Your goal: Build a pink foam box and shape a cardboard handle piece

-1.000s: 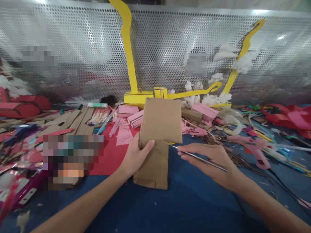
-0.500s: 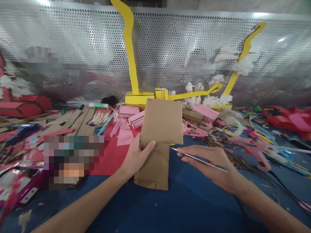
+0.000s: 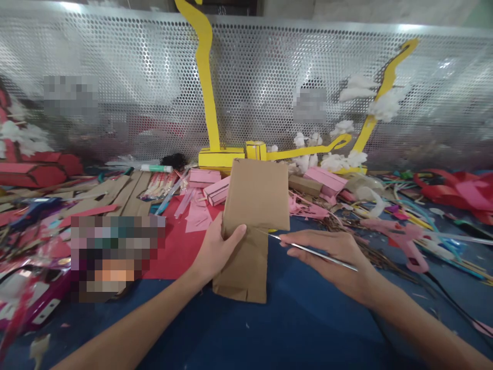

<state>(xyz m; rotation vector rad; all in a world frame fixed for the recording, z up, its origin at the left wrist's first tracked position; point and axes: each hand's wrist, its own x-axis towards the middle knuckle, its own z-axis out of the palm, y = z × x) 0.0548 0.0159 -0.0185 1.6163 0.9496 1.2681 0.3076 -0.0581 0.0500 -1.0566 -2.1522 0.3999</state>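
Observation:
My left hand (image 3: 215, 252) grips a folded piece of brown cardboard (image 3: 257, 195) by its left side, thumb on the front and the other fingers hidden behind. The upper panel is wider, and a narrower strip hangs below it, over the blue surface. A slim silver craft knife (image 3: 314, 252) is pinched in my right hand (image 3: 333, 257), held like a pen. Its thin tip points left and meets the cardboard at the line between the upper panel and the lower strip, just right of my left thumb.
Behind stand yellow paper shapes (image 3: 221, 156) against a perforated metal screen (image 3: 262, 77). Pink paper boxes (image 3: 204, 177) and red paper (image 3: 169, 246) lie left of the cardboard. A pink glue gun (image 3: 408, 241) with its cord rests right. Cardboard strips (image 3: 133, 192) and scraps clutter the left.
The craft knife and my right hand have shifted very slightly left. My left hand and the cardboard stay nearly in place.

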